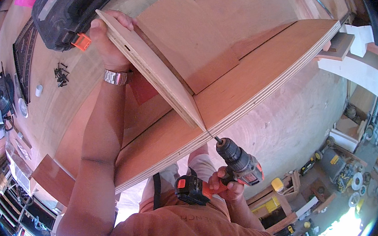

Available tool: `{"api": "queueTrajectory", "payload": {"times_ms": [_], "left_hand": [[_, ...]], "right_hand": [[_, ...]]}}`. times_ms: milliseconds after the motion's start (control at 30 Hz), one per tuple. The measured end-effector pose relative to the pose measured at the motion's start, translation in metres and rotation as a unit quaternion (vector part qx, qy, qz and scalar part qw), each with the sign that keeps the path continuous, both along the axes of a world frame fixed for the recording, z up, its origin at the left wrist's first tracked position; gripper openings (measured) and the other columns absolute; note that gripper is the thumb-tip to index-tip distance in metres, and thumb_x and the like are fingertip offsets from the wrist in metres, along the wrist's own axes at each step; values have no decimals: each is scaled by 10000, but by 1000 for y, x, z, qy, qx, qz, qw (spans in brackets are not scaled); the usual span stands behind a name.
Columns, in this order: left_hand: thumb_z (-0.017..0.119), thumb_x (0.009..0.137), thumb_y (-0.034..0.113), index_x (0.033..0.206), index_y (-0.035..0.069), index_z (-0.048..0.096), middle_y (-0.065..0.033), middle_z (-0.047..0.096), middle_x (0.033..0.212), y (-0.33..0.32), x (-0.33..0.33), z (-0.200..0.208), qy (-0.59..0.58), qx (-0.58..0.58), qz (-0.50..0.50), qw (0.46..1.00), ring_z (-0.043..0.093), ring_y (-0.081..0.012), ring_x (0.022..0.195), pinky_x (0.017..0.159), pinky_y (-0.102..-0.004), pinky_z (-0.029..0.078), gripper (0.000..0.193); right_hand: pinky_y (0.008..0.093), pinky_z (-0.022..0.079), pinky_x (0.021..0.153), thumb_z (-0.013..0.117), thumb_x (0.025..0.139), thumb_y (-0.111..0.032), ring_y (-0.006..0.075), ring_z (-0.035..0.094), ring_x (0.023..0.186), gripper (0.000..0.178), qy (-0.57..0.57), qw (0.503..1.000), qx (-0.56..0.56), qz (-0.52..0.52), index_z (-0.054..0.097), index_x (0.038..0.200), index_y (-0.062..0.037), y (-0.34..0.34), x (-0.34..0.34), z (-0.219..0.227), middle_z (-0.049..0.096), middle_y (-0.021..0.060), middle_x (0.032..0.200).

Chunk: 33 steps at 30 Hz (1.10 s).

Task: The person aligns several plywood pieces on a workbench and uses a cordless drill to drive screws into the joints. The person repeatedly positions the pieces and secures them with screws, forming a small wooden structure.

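Note:
My left hand [109, 49], with a metal watch at the wrist, grips the far end of a narrow plywood panel [154, 73]. This panel stands on edge across a long plywood board [266, 71], its near end by the board's layered edge. In my right hand [232, 188] is a black and red cordless drill [237, 161], held by its handle. The thin bit points up and left to the joint where panel and board meet. Whether its tip is inside the wood is too small to tell. Thinner brown sheets [192, 32] lie behind the panel.
Several dark screws [61, 74] lie loose on the worktable, left of my arm. Beyond them is a black tool case [60, 10] with orange latches. A circular saw [1, 95] sits at the far left. Wooden bins [280, 213] and tools crowd the floor at right.

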<state>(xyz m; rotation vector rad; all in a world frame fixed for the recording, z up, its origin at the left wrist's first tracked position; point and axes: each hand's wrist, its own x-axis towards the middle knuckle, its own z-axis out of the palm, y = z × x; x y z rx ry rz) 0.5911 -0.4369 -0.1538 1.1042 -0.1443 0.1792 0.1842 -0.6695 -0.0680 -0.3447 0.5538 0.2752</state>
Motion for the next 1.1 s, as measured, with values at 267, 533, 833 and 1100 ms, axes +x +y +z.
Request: {"api": "queueTrajectory", "payload": {"times_ms": [267, 533, 833, 1100], "left_hand": [[439, 925, 557, 849, 25, 561, -98, 569, 690, 1, 2, -1, 0, 30, 5, 1000, 542, -223, 685, 749, -406, 476, 550], [406, 919, 591, 741, 21, 555, -102, 566, 665, 2, 2, 3, 27, 15, -3, 1000, 540, -226, 660, 723, -385, 479, 616], [398, 910, 631, 731, 22, 562, -88, 553, 666, -4, 0, 7, 32, 57, 21, 998, 536, -210, 677, 733, -385, 474, 655], [414, 896, 646, 729, 29, 559, -84, 548, 665, -5, 0, 9, 18, 34, 27, 999, 527, -208, 673, 745, -387, 471, 656]], "right_hand": [[357, 503, 723, 704, 817, -273, 243, 618, 828, 466, -8, 1000, -18, 13, 569, 1191, -30, -1, -2, -4, 623, 118, 890], [384, 480, 756, 684, 793, -235, 275, 599, 807, 452, 6, 1000, -14, 15, 561, 1176, -29, -4, -1, -2, 619, 138, 841], [343, 523, 717, 742, 816, -304, 235, 634, 807, 496, 3, 1000, -16, 21, 568, 1181, -18, -4, 2, -1, 635, 136, 873], [398, 485, 769, 688, 808, -235, 289, 613, 825, 451, -4, 1000, -6, 21, 555, 1186, -29, -6, -2, -5, 625, 158, 848]]}}
